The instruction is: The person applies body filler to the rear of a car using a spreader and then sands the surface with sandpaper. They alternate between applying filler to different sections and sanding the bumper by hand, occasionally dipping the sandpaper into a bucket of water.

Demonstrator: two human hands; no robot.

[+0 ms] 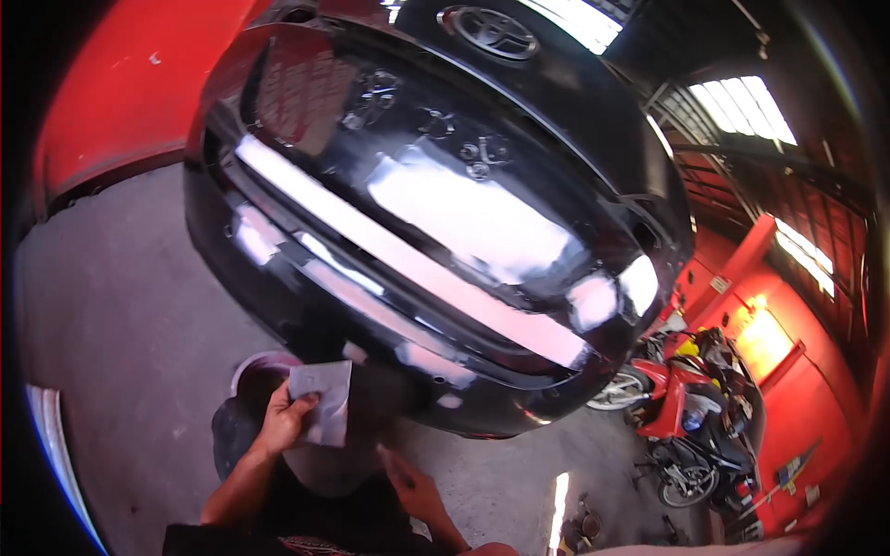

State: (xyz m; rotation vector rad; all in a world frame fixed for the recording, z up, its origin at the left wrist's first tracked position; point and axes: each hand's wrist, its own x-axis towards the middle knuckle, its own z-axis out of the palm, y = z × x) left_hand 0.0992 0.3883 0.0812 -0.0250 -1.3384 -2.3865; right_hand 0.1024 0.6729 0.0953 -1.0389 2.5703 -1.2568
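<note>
My left hand (286,422) pinches a grey, squarish sheet of sandpaper (323,398) between thumb and fingers, held up in front of my lap. Lower and to the right, my right hand (413,486) is apart from the sheet, its fingers stretched out and slightly blurred, with nothing visible in them. Beyond both hands is a black car bumper (306,320) with whitish-pink patches. Above it, the car's rear panel (324,185) carries a long pale strip (399,246) and a large pale patch (473,218).
A round bucket (243,371) with a pinkish rim stands on the concrete floor (111,306), partly behind the sheet. Red and dark motorcycles (667,398) stand at the right by a red wall (816,389). A red panel (139,93) is at the upper left.
</note>
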